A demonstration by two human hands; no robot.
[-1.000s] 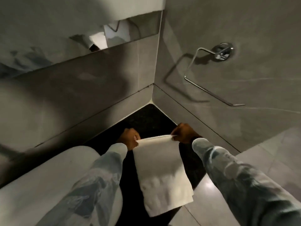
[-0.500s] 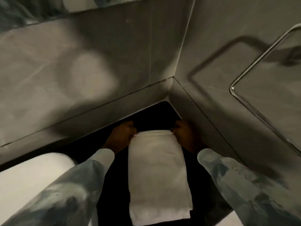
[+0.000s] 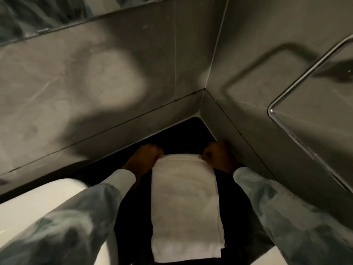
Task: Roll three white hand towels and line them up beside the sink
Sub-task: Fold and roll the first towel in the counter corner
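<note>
A folded white hand towel (image 3: 184, 207) lies flat and lengthwise on the black counter (image 3: 246, 213), its far edge toward the wall corner. My left hand (image 3: 146, 156) pinches the towel's far left corner. At the far right corner my right hand (image 3: 217, 154) grips the same edge, close to the side wall. Both hands are closed on the cloth. The white sink (image 3: 40, 205) sits to the left, partly covered by my left sleeve. No other towel is in view.
Grey tiled walls meet in a corner (image 3: 203, 96) just beyond the towel. A chrome towel bar (image 3: 298, 134) juts from the right wall above the counter. A mirror edge (image 3: 57, 14) runs along the top left.
The towel went from hanging in the air between my hands to lying flat on the counter. My view has moved closer and lower toward the corner.
</note>
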